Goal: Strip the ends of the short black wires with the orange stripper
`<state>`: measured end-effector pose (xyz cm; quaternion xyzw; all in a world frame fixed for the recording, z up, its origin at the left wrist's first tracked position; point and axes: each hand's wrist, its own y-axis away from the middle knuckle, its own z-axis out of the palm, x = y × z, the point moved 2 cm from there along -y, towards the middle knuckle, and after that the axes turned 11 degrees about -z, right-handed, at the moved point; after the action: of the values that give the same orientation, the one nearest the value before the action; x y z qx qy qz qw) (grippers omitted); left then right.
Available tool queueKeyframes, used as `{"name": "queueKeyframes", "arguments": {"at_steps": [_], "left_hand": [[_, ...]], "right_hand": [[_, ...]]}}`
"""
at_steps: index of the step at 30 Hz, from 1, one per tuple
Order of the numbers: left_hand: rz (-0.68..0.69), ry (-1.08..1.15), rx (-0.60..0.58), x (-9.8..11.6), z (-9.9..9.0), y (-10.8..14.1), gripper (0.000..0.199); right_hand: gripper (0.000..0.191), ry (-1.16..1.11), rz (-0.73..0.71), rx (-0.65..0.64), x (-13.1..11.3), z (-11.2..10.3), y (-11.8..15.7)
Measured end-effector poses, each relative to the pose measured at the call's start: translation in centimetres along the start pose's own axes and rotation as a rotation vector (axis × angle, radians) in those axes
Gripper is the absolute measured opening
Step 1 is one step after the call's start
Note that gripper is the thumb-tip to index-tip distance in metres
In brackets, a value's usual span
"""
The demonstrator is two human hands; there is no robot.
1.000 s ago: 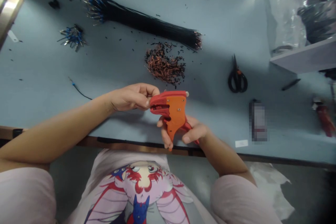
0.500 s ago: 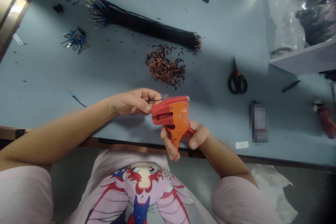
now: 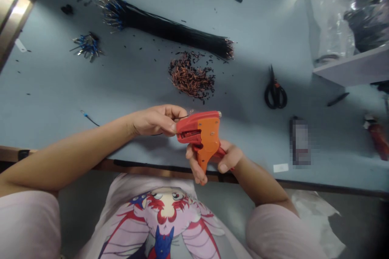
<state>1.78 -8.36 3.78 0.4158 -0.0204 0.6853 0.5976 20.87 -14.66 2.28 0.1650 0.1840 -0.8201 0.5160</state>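
Note:
My right hand (image 3: 229,158) is wrapped round the handles of a red and orange wire stripper (image 3: 208,133), held over the front edge of the table. My left hand (image 3: 154,120) pinches a thin black wire (image 3: 92,121) close to the tool's red jaw. The wire's far end, with a blue sleeved terminal (image 3: 84,114), lies out to the left past my forearm. Its near end shows just above the stripper's head, where a bit of copper seems to stick up. Whether the jaws bite on the wire I cannot tell.
Beyond my hands lies a pile of copper and black wire scraps (image 3: 191,77). Behind it stretches a bundle of black wires (image 3: 173,28), with loose blue terminals (image 3: 88,45) at left. Scissors (image 3: 275,91), a pen (image 3: 338,99) and a blurred-out object (image 3: 300,141) lie right.
The stripper and both hands have stayed almost in place, with only a very slight shift. Nothing has been let go or picked up.

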Motion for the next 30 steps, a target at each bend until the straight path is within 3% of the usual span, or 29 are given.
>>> {"name": "queueKeyframes", "arguments": {"at_steps": [4,6,8,12,14,17,20,25,30], "left_hand": [[-0.037,-0.004,-0.013,-0.4,0.6,-0.4,0.025],[-0.009,-0.056,0.071,-0.2,0.4,-0.4,0.024],[0.102,-0.184,0.283,0.5,-0.5,-0.3,0.021],[0.324,-0.637,0.852,2.0,-2.5,0.4,0.016],[0.316,-0.811,0.974,2.1,-3.0,0.5,0.015],[0.309,-0.957,1.009,1.8,-2.9,0.4,0.014],[0.357,-0.925,1.012,1.5,-2.8,0.3,0.027],[0.472,-0.659,0.968,1.8,-3.6,0.1,0.024],[0.422,-0.600,0.986,2.4,-3.7,0.3,0.008]], "right_hand": [[0.063,0.006,0.025,0.002,0.1,0.2,0.1],[0.062,0.031,0.023,0.017,0.1,0.3,0.1],[0.062,0.080,-0.009,0.055,-0.3,0.3,0.2],[0.061,0.169,-0.209,0.181,-1.7,0.0,-0.1],[0.059,0.188,-0.311,0.283,-2.4,-0.1,-0.3],[0.058,0.204,-0.378,0.485,-3.1,-0.3,-0.6],[0.058,0.231,-0.385,0.591,-3.3,-0.4,-0.6],[0.059,0.253,-0.348,0.595,-3.1,-0.6,-0.7],[0.058,0.263,-0.342,0.581,-3.0,-0.7,-0.8]]}}
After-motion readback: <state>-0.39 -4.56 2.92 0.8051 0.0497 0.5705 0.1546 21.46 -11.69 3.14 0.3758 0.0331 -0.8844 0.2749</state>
